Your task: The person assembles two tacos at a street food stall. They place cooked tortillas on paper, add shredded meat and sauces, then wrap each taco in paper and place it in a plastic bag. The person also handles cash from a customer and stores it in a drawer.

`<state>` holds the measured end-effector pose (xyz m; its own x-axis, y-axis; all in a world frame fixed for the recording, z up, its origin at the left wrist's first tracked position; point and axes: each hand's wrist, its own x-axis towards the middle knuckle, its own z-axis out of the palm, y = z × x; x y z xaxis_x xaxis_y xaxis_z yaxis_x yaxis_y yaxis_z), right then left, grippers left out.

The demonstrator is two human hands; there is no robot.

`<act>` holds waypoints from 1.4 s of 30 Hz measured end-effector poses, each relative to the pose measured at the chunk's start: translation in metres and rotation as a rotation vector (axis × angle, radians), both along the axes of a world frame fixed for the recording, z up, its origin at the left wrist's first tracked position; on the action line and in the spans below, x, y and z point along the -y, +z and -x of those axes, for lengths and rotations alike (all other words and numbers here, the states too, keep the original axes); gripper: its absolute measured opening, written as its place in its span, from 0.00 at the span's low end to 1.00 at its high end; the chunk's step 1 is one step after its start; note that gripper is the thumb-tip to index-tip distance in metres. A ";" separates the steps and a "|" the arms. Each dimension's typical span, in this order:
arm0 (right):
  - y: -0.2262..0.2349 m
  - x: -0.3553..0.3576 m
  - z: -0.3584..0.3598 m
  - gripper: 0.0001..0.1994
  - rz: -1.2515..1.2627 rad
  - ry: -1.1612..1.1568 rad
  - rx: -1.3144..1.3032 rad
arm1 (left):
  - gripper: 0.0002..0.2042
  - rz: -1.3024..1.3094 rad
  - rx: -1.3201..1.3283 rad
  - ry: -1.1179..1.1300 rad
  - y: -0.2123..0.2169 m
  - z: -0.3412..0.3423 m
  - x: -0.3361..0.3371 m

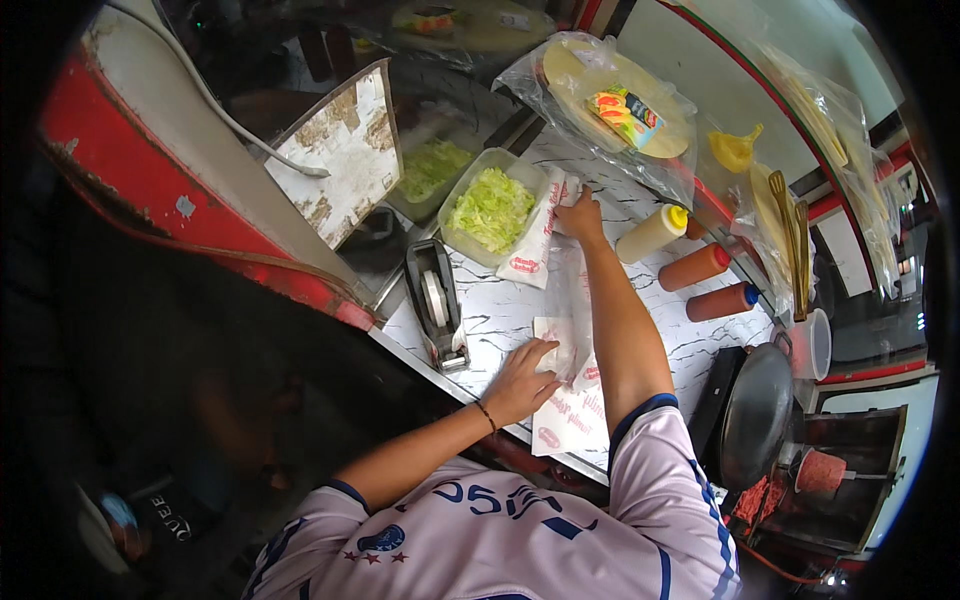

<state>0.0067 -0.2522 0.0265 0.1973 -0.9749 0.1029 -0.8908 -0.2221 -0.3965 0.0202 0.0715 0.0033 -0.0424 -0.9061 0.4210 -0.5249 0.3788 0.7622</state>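
Note:
My left hand (520, 382) lies on the near counter with its fingers spread. Under and beside its fingertips are white paper wrappers (570, 422) with red print, and a thin clear plastic sheet (568, 305) stretches beyond them. My right arm reaches across the counter. The fingers of my right hand (580, 214) close at the far end of a long white paper sleeve (533, 248) with red print. That sleeve lies against a clear tub of shredded lettuce (492, 210). What the sleeve contains, if anything, is hidden.
A black tape dispenser (434, 300) stands left of the tub. To the right are a cream squeeze bottle (652, 234), an orange one (694, 268) and a dark red one (722, 302). Bagged flatbreads (620, 95) lie behind. A dark round pan (757, 415) sits at right.

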 end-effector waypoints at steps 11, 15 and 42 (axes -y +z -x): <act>0.117 -0.221 0.192 0.40 -0.598 0.351 0.586 | 0.04 -0.053 -0.384 0.080 -0.001 -0.006 0.001; 0.101 -0.279 0.206 0.40 -0.754 0.228 0.368 | 0.05 -0.012 -0.429 0.062 -0.003 -0.005 -0.001; 0.014 -0.042 -0.016 0.59 -0.423 0.068 0.351 | 0.05 -0.018 -0.100 -0.047 -0.004 -0.002 0.000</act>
<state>0.0230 -0.2099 0.0407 0.2856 -0.9317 -0.2244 -0.6785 -0.0312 -0.7339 0.0217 0.0713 -0.0009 -0.0434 -0.9116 0.4088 -0.4283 0.3867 0.8167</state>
